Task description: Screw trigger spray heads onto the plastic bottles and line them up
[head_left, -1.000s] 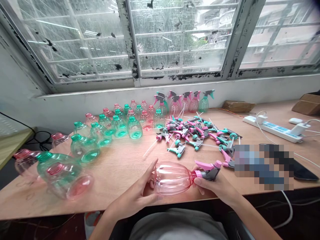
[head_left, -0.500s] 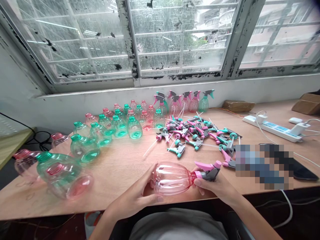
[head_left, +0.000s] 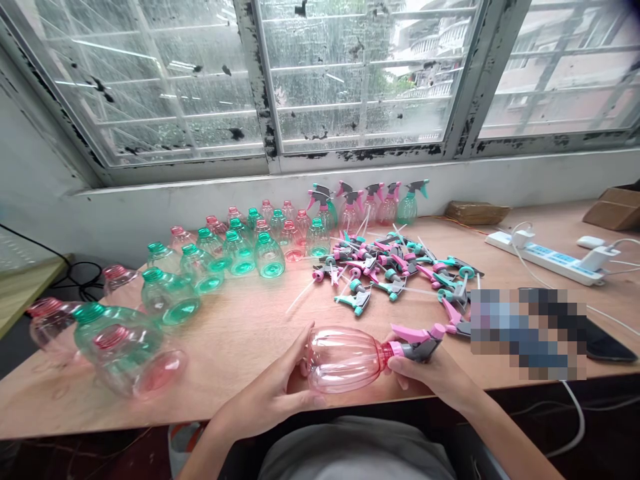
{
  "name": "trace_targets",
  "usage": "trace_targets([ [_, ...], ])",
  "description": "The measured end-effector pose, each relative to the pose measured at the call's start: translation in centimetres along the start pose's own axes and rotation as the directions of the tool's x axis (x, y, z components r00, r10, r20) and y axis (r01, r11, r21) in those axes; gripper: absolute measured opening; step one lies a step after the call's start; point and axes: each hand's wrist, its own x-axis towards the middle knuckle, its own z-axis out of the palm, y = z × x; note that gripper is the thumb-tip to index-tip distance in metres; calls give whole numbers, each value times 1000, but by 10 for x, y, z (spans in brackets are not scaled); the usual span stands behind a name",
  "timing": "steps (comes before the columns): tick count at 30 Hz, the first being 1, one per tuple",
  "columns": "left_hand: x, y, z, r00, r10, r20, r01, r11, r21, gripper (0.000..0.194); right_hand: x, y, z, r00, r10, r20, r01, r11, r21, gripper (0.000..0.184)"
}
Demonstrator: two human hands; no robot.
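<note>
A clear pink spray bottle (head_left: 343, 360) lies sideways between my hands, above the table's front edge. My left hand (head_left: 295, 383) is wrapped round its base end at the left. At the neck, my right hand (head_left: 420, 373) grips the pink collar of the spray head (head_left: 423, 343), with the thumb on the collar. The grey and pink spray head sits on the bottle's mouth, its trigger pointing up and left. Beyond the bottle lies a heap of loose spray heads (head_left: 390, 263) in pink, teal and grey, with their tubes sticking out.
Open green and pink bottles (head_left: 270, 257) stand in rows on the wooden table (head_left: 240, 347) at left. Several bottles with spray heads (head_left: 373, 203) stand by the wall. To the right are a white power strip (head_left: 547, 257), cables, a brown package (head_left: 477, 212) and a carton (head_left: 615, 207).
Hardly anything differs. The bottle and spray head have shifted very slightly, still held by both hands.
</note>
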Motion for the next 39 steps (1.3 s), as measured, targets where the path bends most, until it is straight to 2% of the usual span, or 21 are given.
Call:
trace_targets([
  [9, 0, 1, 0, 1000, 30, 2, -30, 999, -21, 95, 0, 1, 1, 1000, -18, -13, 18, 998, 60, 37],
  [14, 0, 0, -1, 1000, 3, 16, -3, 1000, -3, 100, 1, 2, 0, 1000, 7, -5, -6, 998, 56, 37],
  [18, 0, 2, -1, 999, -17, 40, 18, 1000, -24, 97, 0, 3, -1, 1000, 8, -12, -7, 999, 46, 37],
  [25, 1, 3, 1, 1000, 17, 9, -17, 998, -63, 100, 0, 2, -1, 1000, -20, -4, 20, 997, 70, 35],
  [31, 0, 4, -1, 1000, 11, 12, -11, 1000, -21, 101, 0, 5, -2, 1000, -17, 0, 17, 998, 58, 34],
  [35, -1, 0, -2, 1000, -10, 14, 9, 1000, 8, 95, 0, 6, -2, 1000, 6, -9, -5, 998, 57, 35],
  [39, -1, -1, -2, 999, 25, 33, -25, 1000, -13, 91, 0, 6, -2, 1000, 1, -11, 0, 998, 61, 36],
])
